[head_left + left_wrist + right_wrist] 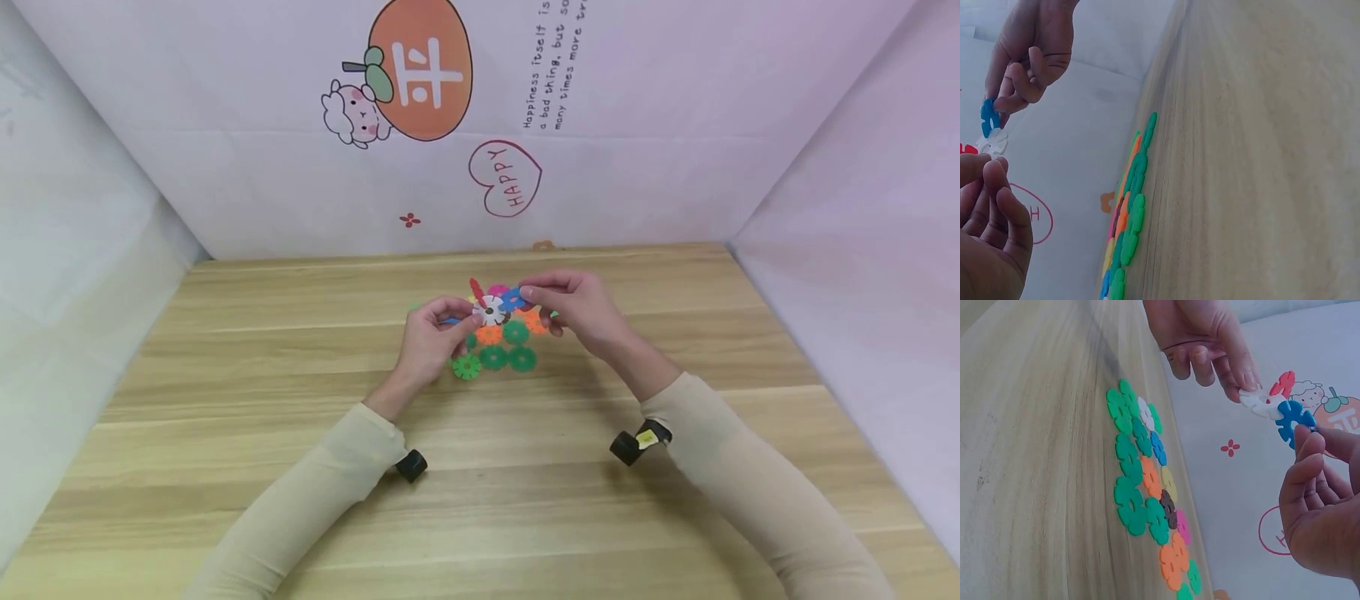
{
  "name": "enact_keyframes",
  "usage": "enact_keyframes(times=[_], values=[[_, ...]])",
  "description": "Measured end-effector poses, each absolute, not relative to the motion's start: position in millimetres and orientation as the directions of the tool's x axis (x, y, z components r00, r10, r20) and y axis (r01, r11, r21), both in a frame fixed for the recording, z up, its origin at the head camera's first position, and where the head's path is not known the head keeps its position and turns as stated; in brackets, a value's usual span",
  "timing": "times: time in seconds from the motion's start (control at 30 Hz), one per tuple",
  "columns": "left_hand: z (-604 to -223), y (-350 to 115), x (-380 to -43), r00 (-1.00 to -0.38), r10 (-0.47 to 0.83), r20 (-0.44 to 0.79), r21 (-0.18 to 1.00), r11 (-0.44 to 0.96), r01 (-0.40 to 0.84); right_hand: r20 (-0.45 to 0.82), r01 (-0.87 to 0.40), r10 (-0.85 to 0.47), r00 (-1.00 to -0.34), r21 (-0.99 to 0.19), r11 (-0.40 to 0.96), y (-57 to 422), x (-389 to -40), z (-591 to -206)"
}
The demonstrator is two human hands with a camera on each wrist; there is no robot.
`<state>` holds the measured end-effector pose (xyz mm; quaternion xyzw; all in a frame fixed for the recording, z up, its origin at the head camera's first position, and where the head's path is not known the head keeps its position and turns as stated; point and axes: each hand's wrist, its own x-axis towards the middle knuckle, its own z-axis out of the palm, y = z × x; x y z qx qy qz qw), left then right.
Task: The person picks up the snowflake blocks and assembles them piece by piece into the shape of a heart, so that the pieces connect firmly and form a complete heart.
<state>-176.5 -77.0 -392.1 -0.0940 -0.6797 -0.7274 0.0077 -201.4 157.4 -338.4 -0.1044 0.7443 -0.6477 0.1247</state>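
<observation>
White disc point(489, 311): notched round piece, raised above the tabletop point(300, 467); it serves as dial centre for the clock positions below (all read in the head view).
Left hand point(435, 337): at 8 o'clock; thumb and fingers pinch the white disc at its rim, parted only by the thickness of the piece.
Blue disc point(513, 300): at 2 o'clock, its edge meeting the white rim; how deeply the notches engage cannot be told.
Right hand point(581, 308): at 3 o'clock, beyond the blue disc; thumb and fingertips are closed to a narrow pinch on that piece.
Red disc point(477, 290): at 11 o'clock, seen nearly edge-on, standing out from the white disc and touching it.
Loose discs: a flat cluster on the tabletop beneath the hands, with a bright green disc point(467, 367) at 7 o'clock, a dark green disc point(522, 359) at 5 and an orange disc point(490, 334) at 6; the right wrist view adds a brown disc point(1169, 510) beside a pink disc point(1183, 526).
Backdrop: white sheet, bearing a red heart outline point(506, 179) at 12 o'clock.
</observation>
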Motion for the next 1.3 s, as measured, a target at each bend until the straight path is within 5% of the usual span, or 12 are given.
enact_keyframes(times=[0.53,1.3], values=[[-394.9,-72.8,-177.8,-0.996,0.05,0.073,0.996,-0.053,0.071,0.008,-0.033,-0.287,-0.958,-0.996,0.08,150.2,-200.4,-352.3],[-398.1,-74.4,-173.5,-0.99,0.015,0.139,0.989,-0.058,0.138,0.018,-0.049,-0.262,-0.965,-0.993,0.111,140.6,-197.4,-357.8]])
